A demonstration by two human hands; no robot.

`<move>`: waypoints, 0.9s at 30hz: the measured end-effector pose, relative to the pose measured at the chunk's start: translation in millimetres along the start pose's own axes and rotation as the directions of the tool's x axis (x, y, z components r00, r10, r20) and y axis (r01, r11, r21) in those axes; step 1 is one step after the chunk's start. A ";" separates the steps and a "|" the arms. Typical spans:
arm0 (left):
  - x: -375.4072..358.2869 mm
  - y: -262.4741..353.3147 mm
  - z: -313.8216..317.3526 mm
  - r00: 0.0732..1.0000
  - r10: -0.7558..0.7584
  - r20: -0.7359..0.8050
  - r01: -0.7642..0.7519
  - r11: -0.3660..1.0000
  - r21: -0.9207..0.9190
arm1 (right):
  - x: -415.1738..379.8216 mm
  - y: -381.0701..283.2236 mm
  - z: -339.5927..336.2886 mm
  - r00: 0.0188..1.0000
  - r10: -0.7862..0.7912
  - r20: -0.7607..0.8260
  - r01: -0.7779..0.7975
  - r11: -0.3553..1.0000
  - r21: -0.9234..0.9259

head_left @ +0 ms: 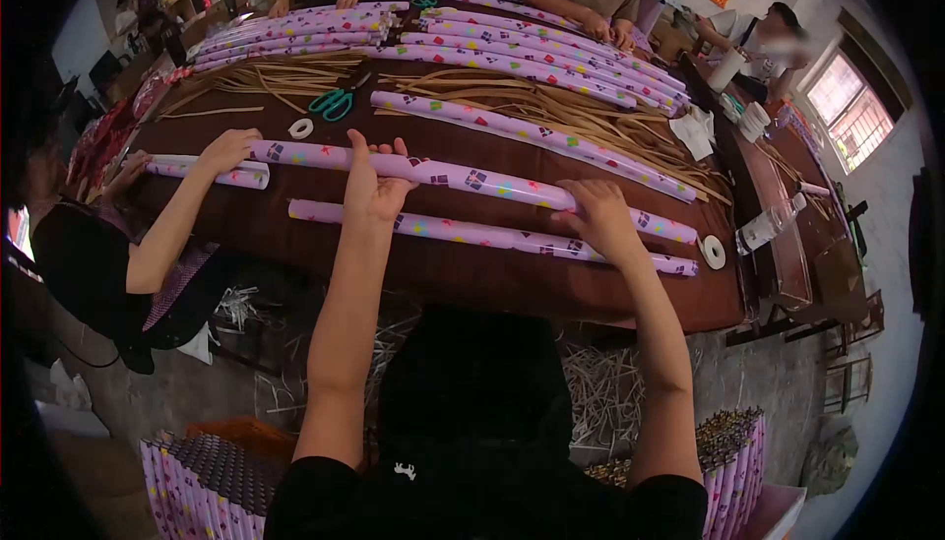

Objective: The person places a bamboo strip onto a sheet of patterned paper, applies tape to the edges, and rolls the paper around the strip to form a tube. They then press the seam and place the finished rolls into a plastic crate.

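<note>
A long tube wrapped in patterned lilac paper lies across the front of the table, with both my hands on it. My left hand is turned palm up under its left part, thumb raised on the near side and fingertips showing beyond it. Over the right part, my right hand curls its fingers around the tube from above. Nearer to me lies a second lilac tube, just below the held one. Farther back rests another lilac tube, apart from my hands.
At left, a co-worker's hand is beside the held tube's end. Teal scissors, a tape roll, another tape roll, brown strips and a plastic bottle lie around. Tubes are piled at the back.
</note>
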State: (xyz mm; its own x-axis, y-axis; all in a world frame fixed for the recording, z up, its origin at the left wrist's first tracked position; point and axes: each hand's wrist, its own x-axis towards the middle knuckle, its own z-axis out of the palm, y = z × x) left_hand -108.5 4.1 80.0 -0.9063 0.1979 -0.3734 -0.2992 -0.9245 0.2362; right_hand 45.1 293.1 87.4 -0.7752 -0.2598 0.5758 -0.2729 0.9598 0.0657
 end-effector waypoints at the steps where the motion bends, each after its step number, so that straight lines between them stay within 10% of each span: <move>1: -0.8 0.7 -1.7 1.000 0.001 0.006 -0.001 1.000 -0.001 | -2.5 3.6 2.0 0.991 0.072 0.109 -0.082 0.992 0.091; 14: -113.4 -11.5 -89.4 0.918 -0.277 0.284 0.190 0.935 0.298 | -16.8 25.7 1.4 0.893 0.190 0.409 -0.326 0.898 0.294; 27: -97.7 -69.8 -96.4 0.875 -0.481 0.057 0.447 0.847 0.286 | -19.2 31.2 7.2 0.709 -0.070 0.702 -0.263 0.897 0.355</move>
State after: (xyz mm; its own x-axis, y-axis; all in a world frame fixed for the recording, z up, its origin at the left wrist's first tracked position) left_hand 29.7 17.8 13.5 -0.6659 0.6367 -0.3888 -0.7444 -0.6016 0.2898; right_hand 47.5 327.3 72.5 -0.9302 -0.3260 -0.1686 -0.2434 0.8918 -0.3813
